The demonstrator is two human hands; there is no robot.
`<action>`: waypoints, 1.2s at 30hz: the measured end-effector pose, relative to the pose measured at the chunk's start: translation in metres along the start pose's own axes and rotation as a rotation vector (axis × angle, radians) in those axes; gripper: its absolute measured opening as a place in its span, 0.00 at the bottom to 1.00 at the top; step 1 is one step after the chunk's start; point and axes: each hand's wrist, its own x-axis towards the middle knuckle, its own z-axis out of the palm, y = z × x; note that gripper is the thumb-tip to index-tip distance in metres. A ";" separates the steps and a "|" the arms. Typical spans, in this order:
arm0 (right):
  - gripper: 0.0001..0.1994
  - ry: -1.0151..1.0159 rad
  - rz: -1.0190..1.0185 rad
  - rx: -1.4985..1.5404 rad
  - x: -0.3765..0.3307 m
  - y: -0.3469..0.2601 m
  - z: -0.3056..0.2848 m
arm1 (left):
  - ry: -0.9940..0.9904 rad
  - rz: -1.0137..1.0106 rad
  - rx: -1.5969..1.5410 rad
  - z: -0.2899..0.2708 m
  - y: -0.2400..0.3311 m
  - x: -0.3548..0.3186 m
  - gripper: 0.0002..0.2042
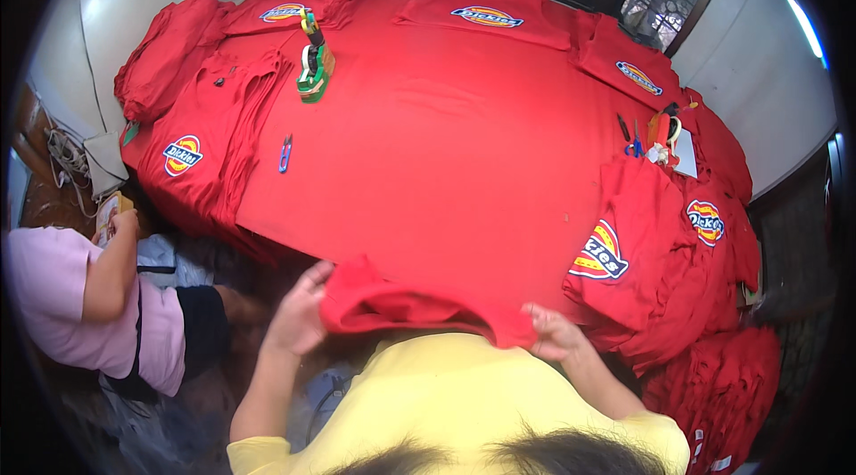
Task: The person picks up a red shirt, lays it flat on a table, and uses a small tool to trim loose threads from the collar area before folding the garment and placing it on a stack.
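Note:
A red shirt (428,310) is stretched between my two hands just past the table's near edge, in front of my yellow top. My left hand (301,313) grips its left end, thumb and fingers closed on the cloth. At the other end my right hand (555,332) pinches the fabric near a curved opening. The shirt's middle sags in loose folds, and its lower part is hidden. Beyond it spreads a table covered in red cloth (428,136). Right of my right hand lies a pile of red shirts with printed badges (642,252).
Blue thread snips (285,154) and a green tape dispenser (314,74) rest on the table's left. Stacked red shirts (209,127) line its edges. Scissors (632,148) and another tape dispenser (662,129) lie at right. A person in pink (98,297) stands at left, holding a small box.

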 end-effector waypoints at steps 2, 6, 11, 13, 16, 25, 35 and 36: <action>0.19 0.140 0.111 -0.072 -0.019 0.022 -0.031 | 0.140 -0.304 -0.017 -0.044 -0.045 -0.010 0.20; 0.11 0.427 0.406 -0.319 -0.049 0.036 -0.052 | 0.204 -0.756 0.538 -0.079 -0.080 -0.042 0.16; 0.05 0.432 0.320 -1.052 -0.046 0.014 -0.062 | 0.162 -0.360 0.825 -0.092 -0.071 -0.015 0.10; 0.08 0.248 -0.240 -0.694 -0.039 -0.011 -0.075 | 0.092 0.058 0.530 -0.076 -0.047 0.001 0.08; 0.17 0.103 -0.492 -0.013 -0.025 -0.022 -0.007 | -0.064 -0.039 -0.053 -0.013 -0.032 0.015 0.13; 0.19 0.147 -0.519 -0.318 -0.041 -0.070 -0.041 | -0.262 0.019 0.110 -0.049 -0.012 0.032 0.20; 0.27 -0.335 -0.803 -0.588 -0.016 -0.198 0.023 | -0.672 0.384 0.086 0.045 0.079 0.140 0.25; 0.27 -0.264 -0.821 -0.608 -0.001 -0.217 0.031 | -0.713 0.287 0.099 0.045 0.086 0.169 0.24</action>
